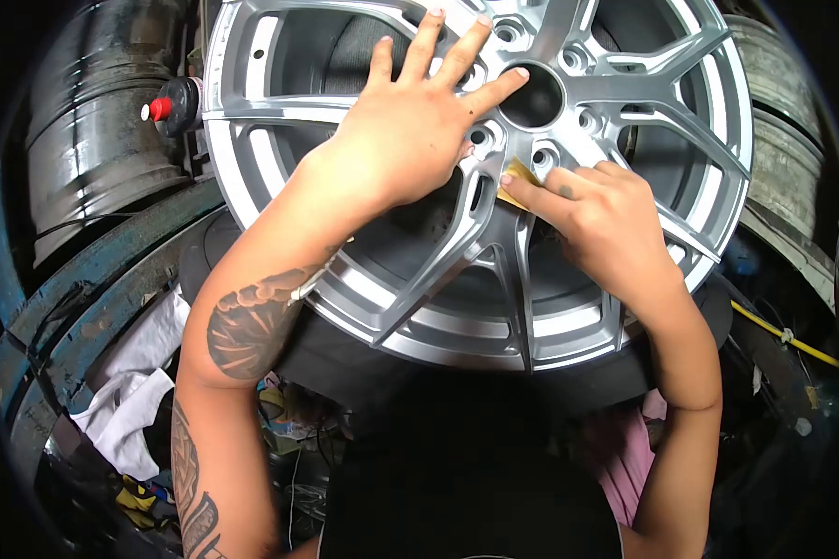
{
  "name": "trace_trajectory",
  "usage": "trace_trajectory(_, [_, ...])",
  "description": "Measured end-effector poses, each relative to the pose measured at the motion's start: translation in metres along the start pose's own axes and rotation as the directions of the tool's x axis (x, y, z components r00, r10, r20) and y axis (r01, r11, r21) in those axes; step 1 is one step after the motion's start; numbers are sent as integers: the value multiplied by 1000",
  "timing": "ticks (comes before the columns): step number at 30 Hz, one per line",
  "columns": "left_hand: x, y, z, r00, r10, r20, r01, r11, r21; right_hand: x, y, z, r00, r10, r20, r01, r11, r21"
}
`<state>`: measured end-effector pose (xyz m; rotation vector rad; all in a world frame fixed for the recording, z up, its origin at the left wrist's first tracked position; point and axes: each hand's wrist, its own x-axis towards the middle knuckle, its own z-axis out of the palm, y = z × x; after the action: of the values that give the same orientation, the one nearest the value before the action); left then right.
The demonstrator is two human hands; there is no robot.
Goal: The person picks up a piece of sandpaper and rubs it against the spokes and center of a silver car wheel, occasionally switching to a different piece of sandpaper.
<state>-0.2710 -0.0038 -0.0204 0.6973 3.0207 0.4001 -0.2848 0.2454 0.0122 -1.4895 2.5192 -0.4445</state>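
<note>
A silver multi-spoke wheel rim (615, 88) lies face up in front of me, on a dark round support. My left hand (408, 130) rests on the rim's upper left spokes with its fingers spread, the index fingertip near the centre bore. My right hand (597, 219) pinches a small yellowish sheet (520, 184) against a spoke just below the centre bore and bolt holes. The fingers cover part of the sheet.
Metal wheel barrels (107, 121) stand at the left, and another rim (778, 130) is at the right. A bottle with a red cap (161, 110) sits beside the rim. White cloth (126, 419) lies lower left; a yellow hose (792, 340) runs at the right.
</note>
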Motion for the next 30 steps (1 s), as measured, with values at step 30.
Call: trace_trajectory(30, [1,-1,0,981,-44,187,32,997,64,7,1,7,999,17,-39,-20,997,-80])
